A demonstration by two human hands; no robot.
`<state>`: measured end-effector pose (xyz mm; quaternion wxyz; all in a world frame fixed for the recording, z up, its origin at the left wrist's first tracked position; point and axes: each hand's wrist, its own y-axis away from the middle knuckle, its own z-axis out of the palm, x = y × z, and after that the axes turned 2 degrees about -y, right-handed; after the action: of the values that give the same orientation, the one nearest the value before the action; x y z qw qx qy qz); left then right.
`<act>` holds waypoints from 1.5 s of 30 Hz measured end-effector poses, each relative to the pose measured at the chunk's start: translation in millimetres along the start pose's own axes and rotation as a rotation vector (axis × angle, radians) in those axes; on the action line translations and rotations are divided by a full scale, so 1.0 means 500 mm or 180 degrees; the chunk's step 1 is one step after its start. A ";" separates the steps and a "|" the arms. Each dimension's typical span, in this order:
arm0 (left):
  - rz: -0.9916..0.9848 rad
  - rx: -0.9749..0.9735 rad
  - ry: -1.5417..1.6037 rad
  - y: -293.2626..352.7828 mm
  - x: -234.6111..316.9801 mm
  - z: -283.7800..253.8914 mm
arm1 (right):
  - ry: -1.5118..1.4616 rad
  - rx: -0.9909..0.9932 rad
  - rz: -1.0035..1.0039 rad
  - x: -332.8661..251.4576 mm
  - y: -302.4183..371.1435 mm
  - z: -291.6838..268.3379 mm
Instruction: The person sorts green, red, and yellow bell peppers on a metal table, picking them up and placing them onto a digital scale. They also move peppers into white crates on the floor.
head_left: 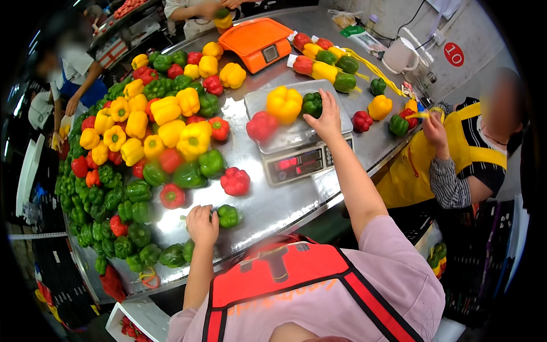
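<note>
My right hand [327, 118] reaches over the digital scale [296, 137], thumb and fingers closed round a green bell pepper [311, 105] on its plate. Beside that pepper lie a yellow bell pepper [284, 102] and a red bell pepper [262, 126], the red one at the plate's left edge. My left hand [203, 226] is low over the steel table [250, 202], fingers curled. A bit of green shows at its left side, but the palm hides what is under it. Another green bell pepper [229, 216] sits just right of its fingers.
Green, yellow and red peppers form a large pile [137, 154] on the left. An orange scale [256, 43] stands at the back, near bundled peppers [325, 68] and a white kettle [400, 55]. A co-worker in a yellow apron [410, 165] holds yellow tape at right; others stand behind.
</note>
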<state>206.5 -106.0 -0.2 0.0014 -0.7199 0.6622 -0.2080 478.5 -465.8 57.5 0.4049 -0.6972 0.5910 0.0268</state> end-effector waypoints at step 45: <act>-0.0064 0.0122 -0.0102 0.003 0.005 0.003 | -0.0777 -0.0719 -0.1468 -0.223 0.096 -0.021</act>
<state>205.4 -108.9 -1.3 0.0237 -0.7296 0.6507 -0.2091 399.9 -381.5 96.6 0.3882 -0.8456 0.3569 0.0834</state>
